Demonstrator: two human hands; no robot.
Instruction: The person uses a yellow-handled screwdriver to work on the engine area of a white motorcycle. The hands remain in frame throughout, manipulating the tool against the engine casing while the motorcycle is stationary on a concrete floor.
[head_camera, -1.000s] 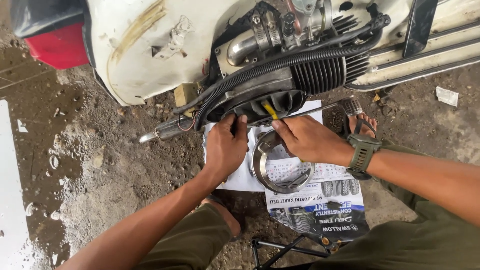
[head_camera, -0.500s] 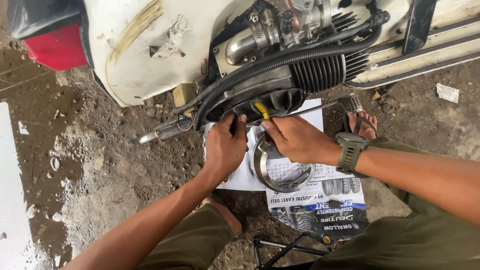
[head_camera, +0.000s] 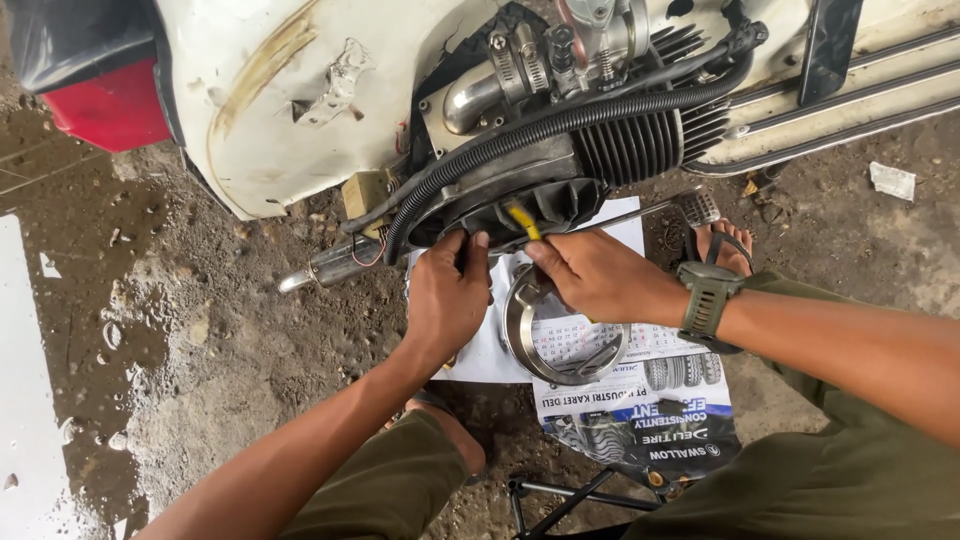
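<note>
My left hand (head_camera: 447, 300) sits at 6 o'clock of the dark engine cover (head_camera: 520, 195), fingers curled narrow, tips gripping its lower rim. My right hand (head_camera: 598, 275) pinches a yellow-handled tool (head_camera: 522, 220), poked up into the cover; the tip is hidden, probably a screwdriver. Versus the earlier frame the tool handle has shifted slightly toward 9 o'clock and the hands have barely moved. A metal ring (head_camera: 560, 335) lies on the printed paper sheet (head_camera: 620, 400), at 6 o'clock of my right hand, under the white scooter body (head_camera: 330, 90).
</note>
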